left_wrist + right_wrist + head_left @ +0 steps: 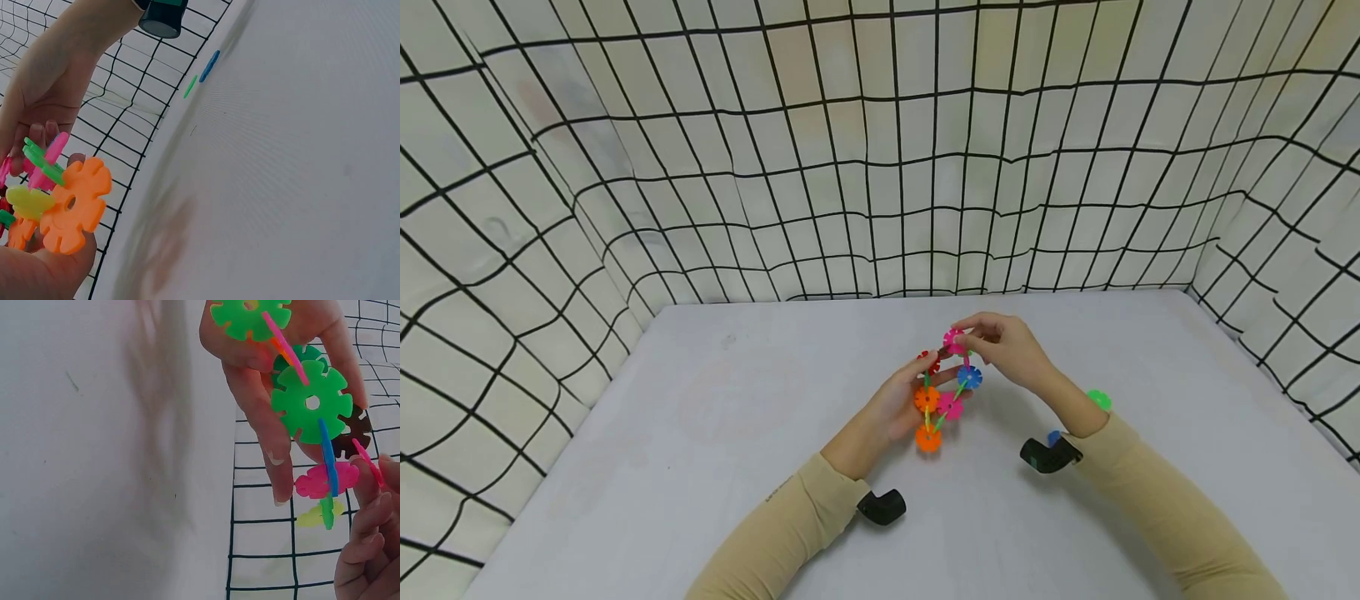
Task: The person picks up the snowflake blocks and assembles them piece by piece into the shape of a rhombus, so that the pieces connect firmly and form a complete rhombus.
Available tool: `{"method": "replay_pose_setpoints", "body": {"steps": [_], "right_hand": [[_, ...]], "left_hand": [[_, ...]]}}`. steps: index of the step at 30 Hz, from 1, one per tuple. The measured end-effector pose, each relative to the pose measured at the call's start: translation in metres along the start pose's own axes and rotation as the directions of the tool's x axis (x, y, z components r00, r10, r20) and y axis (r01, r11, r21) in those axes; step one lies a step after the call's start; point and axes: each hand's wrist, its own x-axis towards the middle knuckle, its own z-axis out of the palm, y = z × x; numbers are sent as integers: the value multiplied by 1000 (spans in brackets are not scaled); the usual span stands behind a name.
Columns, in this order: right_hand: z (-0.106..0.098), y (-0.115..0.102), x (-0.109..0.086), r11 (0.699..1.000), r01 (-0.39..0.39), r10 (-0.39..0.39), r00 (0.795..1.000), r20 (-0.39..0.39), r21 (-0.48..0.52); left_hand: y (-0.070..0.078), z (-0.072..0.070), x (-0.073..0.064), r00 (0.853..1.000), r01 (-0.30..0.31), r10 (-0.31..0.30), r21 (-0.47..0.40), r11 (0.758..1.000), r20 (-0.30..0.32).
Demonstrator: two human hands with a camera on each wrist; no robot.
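A loop of interlocking plastic snowflake discs, in orange, pink, blue, green, yellow and red, is held up above the table between both hands. My left hand holds it from the left, thumb by the red disc and fingers behind the loop. At the top, my right hand pinches a pink disc. In the right wrist view, a dark brown disc shows close to that pink disc; whether they are slotted together I cannot tell. An orange disc hangs nearest the left wrist camera.
On the table, a loose green disc and a loose blue disc lie by the right forearm, partly hidden by it. Black netting over white sheeting stands behind and at both sides. Each wrist carries a black camera.
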Motion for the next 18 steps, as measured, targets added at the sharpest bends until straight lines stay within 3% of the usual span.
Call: {"method": "replay_pose_setpoints", "body": {"steps": [8, 13, 18], "right_hand": [[-2, -2, -3, 1000, 14, -15, 996, 91, 6], [-2, -4, -6, 999, 26, -23, 991, 133, -24], [-6, -3, -9, 997, 39, -30, 989, 147, -61]], "left_hand": [[0, -2, 2, 998, -27, 27, 2, 1000, 59], [-1, -1, 2, 1000, -21, 20, 93, 995, 7], [-1, 0, 2, 1000, -20, 23, 100, 995, -21]]}}
